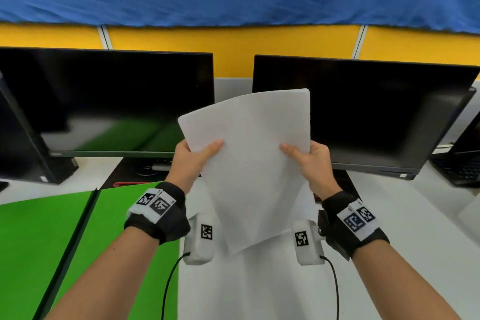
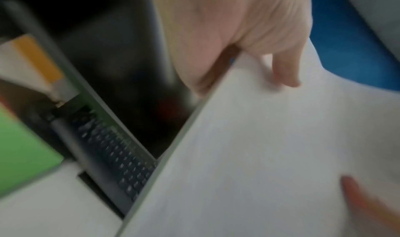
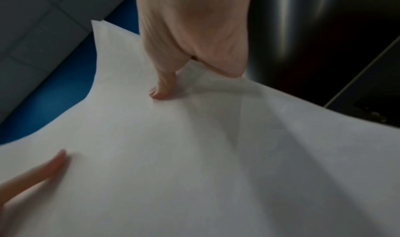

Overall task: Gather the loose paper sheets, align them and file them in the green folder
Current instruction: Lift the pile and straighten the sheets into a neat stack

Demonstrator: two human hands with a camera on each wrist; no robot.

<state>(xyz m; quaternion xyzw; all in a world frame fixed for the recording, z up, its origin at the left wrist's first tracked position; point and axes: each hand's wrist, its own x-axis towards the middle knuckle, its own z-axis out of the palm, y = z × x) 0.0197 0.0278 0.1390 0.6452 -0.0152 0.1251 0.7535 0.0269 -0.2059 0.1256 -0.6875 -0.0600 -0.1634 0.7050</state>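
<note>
The stack of white paper sheets [image 1: 249,163] is held up in the air above the desk [image 1: 259,288], between the two hands and in front of two dark monitors [image 1: 109,101]. The left hand [image 1: 191,160] pinches the stack's left edge, thumb on the near face; the right hand [image 1: 313,163] pinches the right edge the same way. The green folder [image 1: 52,236] lies open on the desk, below and left of the left hand.
</note>
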